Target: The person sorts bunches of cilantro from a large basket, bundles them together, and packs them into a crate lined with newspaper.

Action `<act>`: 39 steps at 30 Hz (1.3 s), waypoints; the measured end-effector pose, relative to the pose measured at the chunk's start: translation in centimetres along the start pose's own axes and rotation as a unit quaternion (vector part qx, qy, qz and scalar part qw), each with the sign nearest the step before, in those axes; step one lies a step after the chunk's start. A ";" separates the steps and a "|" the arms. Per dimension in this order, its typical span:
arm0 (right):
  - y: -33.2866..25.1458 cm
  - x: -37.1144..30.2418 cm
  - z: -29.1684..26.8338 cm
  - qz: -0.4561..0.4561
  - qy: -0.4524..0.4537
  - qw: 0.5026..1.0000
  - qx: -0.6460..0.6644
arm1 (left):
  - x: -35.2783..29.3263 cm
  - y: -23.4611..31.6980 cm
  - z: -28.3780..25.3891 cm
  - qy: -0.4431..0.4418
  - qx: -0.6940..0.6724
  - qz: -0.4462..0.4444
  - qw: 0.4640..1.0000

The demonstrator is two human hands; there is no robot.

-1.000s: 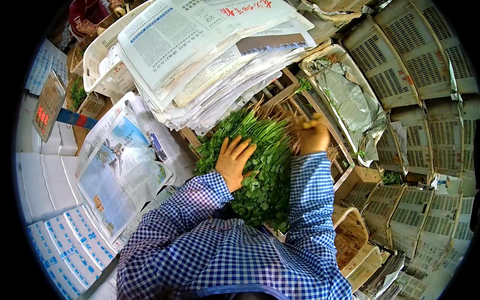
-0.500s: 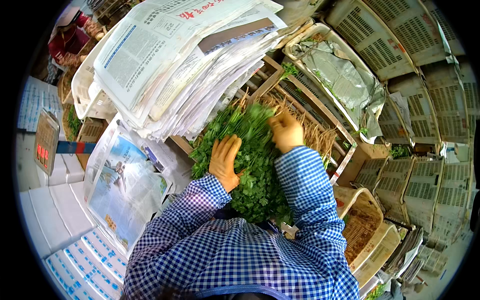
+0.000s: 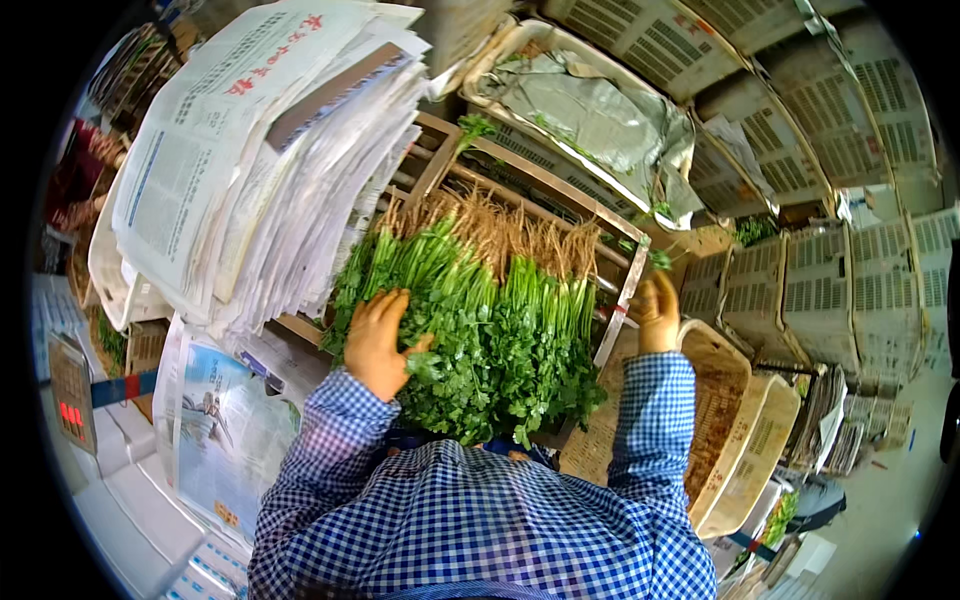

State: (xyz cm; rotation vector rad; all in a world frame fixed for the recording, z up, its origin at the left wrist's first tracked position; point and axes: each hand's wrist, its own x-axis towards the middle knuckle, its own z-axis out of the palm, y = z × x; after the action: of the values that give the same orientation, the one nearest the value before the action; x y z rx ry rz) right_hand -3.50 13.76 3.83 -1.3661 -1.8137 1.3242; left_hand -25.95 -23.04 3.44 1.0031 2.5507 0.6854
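Observation:
Rows of leafy coriander [image 3: 470, 310] lie side by side in front of me, pale roots [image 3: 500, 225] at the far end and leaves toward my body. My left hand [image 3: 378, 345] rests on the leaves at the left, fingers stretched and thumb out to the side. Off the coriander to the right, beyond the frame's edge, my right hand [image 3: 655, 315] is raised with its fingers drawn together. A small green sprig [image 3: 660, 260] shows at its fingertips, seemingly pinched there. Under the roots runs a wooden frame [image 3: 625, 300] with slats.
A tall newspaper stack [image 3: 270, 170] stands at the left, with a picture sheet [image 3: 225, 430] below it. A scale display [image 3: 72, 395] is farther left. At the back sits a crate with a grey plastic sheet [image 3: 590, 110]. Stacked crates [image 3: 815, 300] and an empty basket [image 3: 720, 400] line the right.
My right hand has left the coriander and moved right, past the wooden frame. The rows now show spread out. My left hand remains on the leaves, and the view has turned rightward.

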 end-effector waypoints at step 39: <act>-7.6 -1.3 13.7 -0.267 -0.292 0.842 -0.367 | 5.8 4.5 0.5 0.029 -0.024 0.203 0.978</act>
State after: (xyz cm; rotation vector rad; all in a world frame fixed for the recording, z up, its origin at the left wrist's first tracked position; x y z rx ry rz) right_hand -17.63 7.00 5.46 -0.6297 -3.0517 0.7851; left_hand -27.29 -15.93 4.79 1.5283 2.3824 0.8862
